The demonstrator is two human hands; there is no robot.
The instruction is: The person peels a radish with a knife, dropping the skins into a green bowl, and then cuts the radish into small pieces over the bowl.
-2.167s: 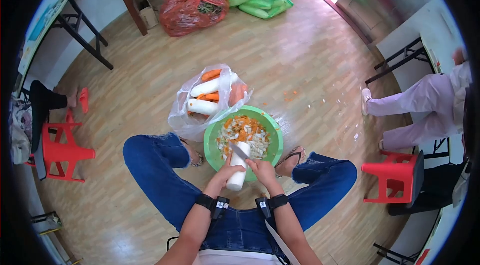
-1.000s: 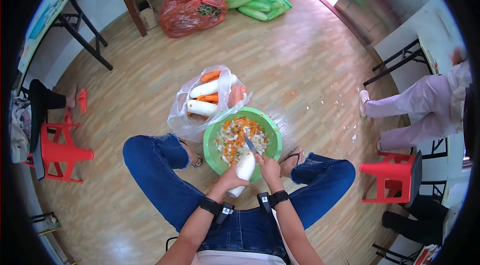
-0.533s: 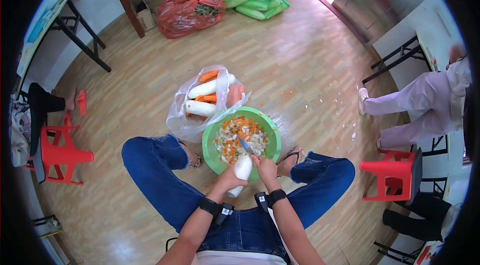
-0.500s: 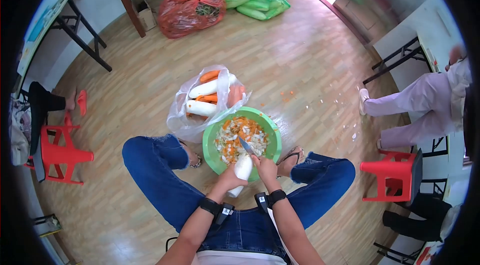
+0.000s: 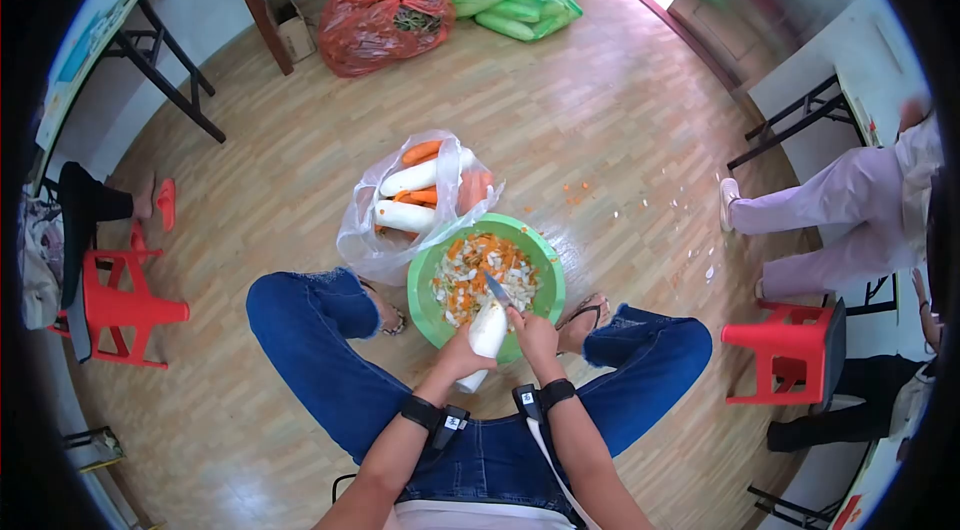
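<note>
My left hand (image 5: 462, 354) is wrapped round a thick white radish (image 5: 488, 332), tilted with its upper end over the green basin (image 5: 424, 315). In my right hand (image 5: 536, 334) is a knife (image 5: 495, 287), its blade pointing up and left beside the radish's top end. Chopped white and orange pieces (image 5: 470, 275) lie in the basin below the blade. Touching the basin's far left rim, a clear plastic bag (image 5: 362, 230) holds white radishes (image 5: 408, 217) and carrots (image 5: 420, 152). My fingers partly cover the knife's handle and the radish's side.
Small scraps (image 5: 580, 192) are scattered on the floor beyond the basin. Red (image 5: 375, 35) and green bags (image 5: 520, 5) stand at the back. Red stools (image 5: 130, 305) are at both sides. At right stands a person in light trousers (image 5: 820, 205); another person's dark-clad leg (image 5: 850, 410) is below.
My hands, the radish and the knife keep nearly the same pose. At the far right, the person in dark clothing has shifted, and a forearm now shows there.
</note>
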